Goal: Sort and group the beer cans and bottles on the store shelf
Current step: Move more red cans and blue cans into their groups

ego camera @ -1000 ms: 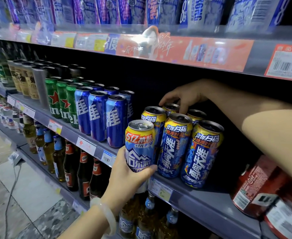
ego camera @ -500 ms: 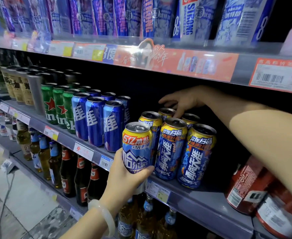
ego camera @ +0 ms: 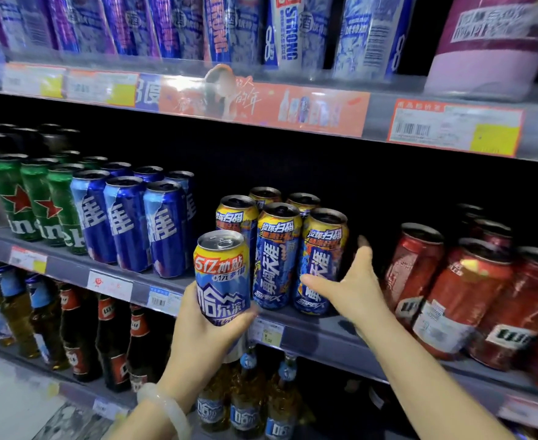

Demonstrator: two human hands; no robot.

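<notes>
Gripping a tall blue aluminium beer can with a yellow top band (ego camera: 222, 281), the left hand (ego camera: 202, 341) is seen in front of the grey metal middle shelf (ego camera: 318, 336); the fingers and thumb are wrapped round the can's lower half, and the can is held upright, off the shelf, just before its front edge. A pale translucent bangle (ego camera: 166, 411) is worn on that wrist.

The right hand (ego camera: 350, 289) is spread open with straight fingers beside a cluster of blue-and-yellow beer cans (ego camera: 296, 249). Its thumb is laid against the front of the cluster's rightmost front can, and the fingers reach past that can's right side. Nothing is held by it.

3 cans of the cluster stand in the front row, with 2 more tops visible behind. To the left, dark blue cans with white lettering (ego camera: 134, 223) are grouped, and beyond them green cans marked with a red star (ego camera: 36, 204). To the right, red cans with white labels (ego camera: 471, 290) are ranged along the same shelf.

On the shelf below, brown glass bottles with red labels (ego camera: 109, 338) and amber bottles with blue neck labels (ego camera: 248, 395) are stood. On the shelf above, tall blue-and-white cans (ego camera: 286, 30) are lined up behind price tags.
</notes>
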